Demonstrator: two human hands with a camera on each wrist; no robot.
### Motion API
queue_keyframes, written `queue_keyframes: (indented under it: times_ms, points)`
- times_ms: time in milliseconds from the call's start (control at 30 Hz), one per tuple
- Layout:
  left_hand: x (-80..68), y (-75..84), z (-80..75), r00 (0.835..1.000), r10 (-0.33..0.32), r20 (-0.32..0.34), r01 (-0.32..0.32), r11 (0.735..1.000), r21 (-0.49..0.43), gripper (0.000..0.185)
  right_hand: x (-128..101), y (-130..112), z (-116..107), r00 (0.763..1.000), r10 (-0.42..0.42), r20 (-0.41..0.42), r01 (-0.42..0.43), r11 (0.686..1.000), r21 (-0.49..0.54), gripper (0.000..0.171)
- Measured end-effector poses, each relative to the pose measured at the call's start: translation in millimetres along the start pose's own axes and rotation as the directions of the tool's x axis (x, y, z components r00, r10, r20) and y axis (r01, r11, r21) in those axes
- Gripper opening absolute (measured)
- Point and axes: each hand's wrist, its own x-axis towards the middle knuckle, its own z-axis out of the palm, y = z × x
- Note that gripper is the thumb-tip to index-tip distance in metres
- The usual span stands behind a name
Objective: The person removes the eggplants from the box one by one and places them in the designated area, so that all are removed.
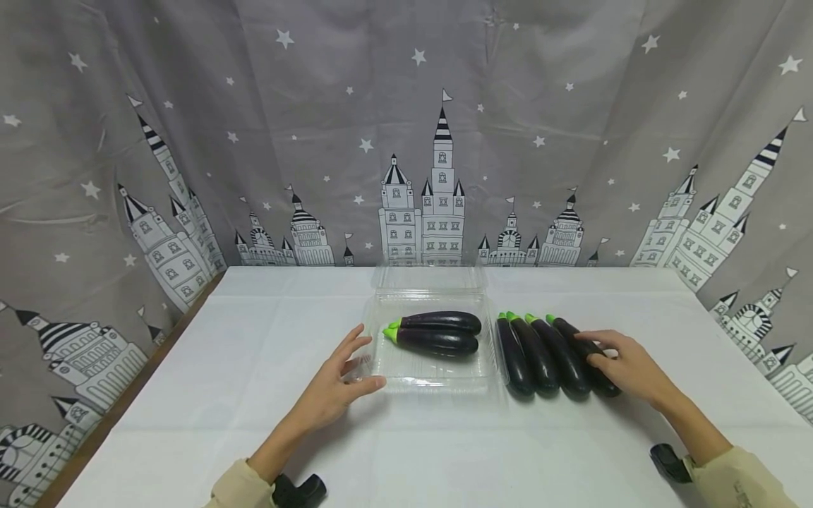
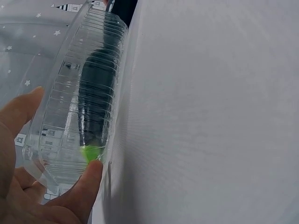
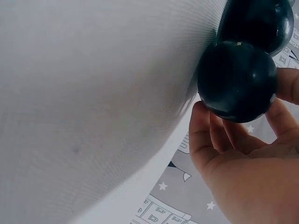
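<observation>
A clear plastic tray (image 1: pixel 432 386) with its lid hinged open at the back holds two dark purple eggplants (image 1: pixel 438 333), green caps to the left. My left hand (image 1: pixel 365 360) rests with straight fingers against the tray's left end; in the left wrist view its thumb (image 2: pixel 88 182) touches the tray wall (image 2: pixel 74 116). A row of several eggplants (image 1: pixel 540 356) lies right of the tray. My right hand (image 1: pixel 603 353) grips the rightmost eggplant (image 1: pixel 568 330). The right wrist view shows its fingers (image 3: pixel 233 140) curled round that eggplant's blunt end (image 3: pixel 236 81).
A white cloth covers the table (image 1: pixel 254 423), whose wooden left edge (image 1: pixel 127 395) shows. A grey star-and-castle curtain (image 1: pixel 419 141) hangs close behind. Black wrist mounts (image 1: pixel 298 490) sit at the near edge.
</observation>
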Motion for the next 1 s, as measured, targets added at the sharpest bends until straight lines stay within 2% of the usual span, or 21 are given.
queue_keyframes:
  times_ms: [533, 833, 1000]
  points:
    - [-0.7, -0.4, -1.3, 1.0, 0.013, 0.013, -0.013, 1.0, -0.015, 0.075, 0.4, -1.3, 1.2, 1.0, 0.019, 0.002, -0.019, 1.0, -0.009, 0.035]
    - [-1.0, -0.6, -1.5, 1.0, -0.001, 0.006, 0.001, 1.0, -0.016, 0.077, 0.4, -0.3, 1.8, 1.0, -0.003, -0.01, 0.003, 1.0, -0.004, 0.034]
    - [-0.8, -0.5, -1.0, 1.0, 0.013, 0.008, -0.013, 1.0, -0.013, 0.076, 0.1, 0.7, 1.7, 0.999, -0.02, -0.041, 0.02, 1.0, -0.006, 0.033]
